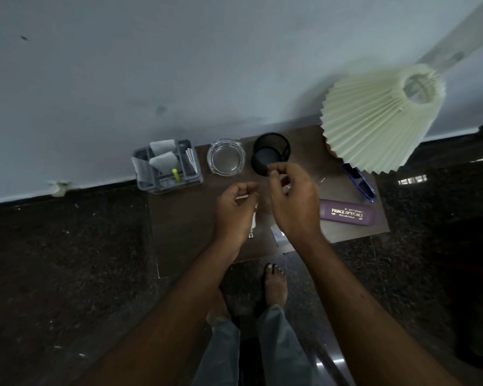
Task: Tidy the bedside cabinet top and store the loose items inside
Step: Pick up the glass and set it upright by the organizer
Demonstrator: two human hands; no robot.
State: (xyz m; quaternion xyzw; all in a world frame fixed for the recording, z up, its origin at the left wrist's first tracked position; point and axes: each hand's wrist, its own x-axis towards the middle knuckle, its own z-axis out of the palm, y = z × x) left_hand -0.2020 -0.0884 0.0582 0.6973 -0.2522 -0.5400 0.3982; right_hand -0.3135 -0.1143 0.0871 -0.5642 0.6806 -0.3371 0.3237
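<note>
though curled, both hands [236, 210] [293, 201] with contents unclear

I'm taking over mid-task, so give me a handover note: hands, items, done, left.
Left hand: fingers curled above the cabinet top; contents unclear.
Right hand: thumb and finger pinched at the rim of the black cup; holding what, unclear.
On top: organizer, glass ashtray, purple glasses case, blue item by the lamp, small bits under the hands.
Done: nothing visibly stored.
Left: store the loose items inside.
</note>
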